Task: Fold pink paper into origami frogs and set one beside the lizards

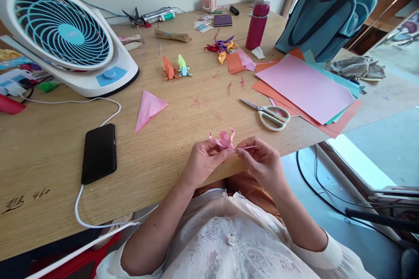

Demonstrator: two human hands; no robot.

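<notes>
Between my two hands, just over the table's front edge, is a pink origami figure (225, 140) with thin curled limbs pointing up. My left hand (208, 159) pinches its body from the left, thumb in front. With thumb and fingertips, my right hand (262, 160) grips a narrow pointed flap on the figure's right side. A folded pink paper triangle (149, 110) lies on the table to the left. Scissors (274, 118) with white handles rest beyond my right hand, blades shut. Farther back stand an orange origami figure (169, 69) and a green-and-blue one (183, 66).
A stack of coloured paper (304, 87) lies at the right, before a teal bag (321, 22) and a magenta bottle (258, 25). At the left are a fan (70, 35) and a black phone (99, 153) on a white cable. Several colourful folded papers (221, 46) lie farther back.
</notes>
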